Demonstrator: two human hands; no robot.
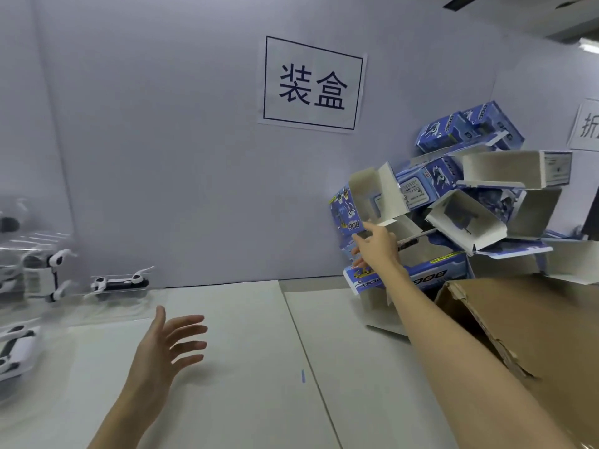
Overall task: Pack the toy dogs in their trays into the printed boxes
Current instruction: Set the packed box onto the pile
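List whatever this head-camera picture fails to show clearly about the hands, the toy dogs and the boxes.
- Right hand: seen from behind at the open printed box; its fingertips are hidden, so the grip is unclear.
- Toy dogs in trays: the left ones are blurred and cut by the left edge; no count possible.
- Box pile: boxes overlap; contents unseen.
- Brown carton: cut by the right edge, inside hidden.
- Left hand: clearly open, touching nothing.

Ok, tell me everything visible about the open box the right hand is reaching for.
The open box is printed blue cardboard, plain white inside, with "DOG" lettering on its side. Its flaps stand open toward the camera, and it sits tilted at the left edge of the heaped box pile. The right hand touches its lower front; a firm grip cannot be confirmed.
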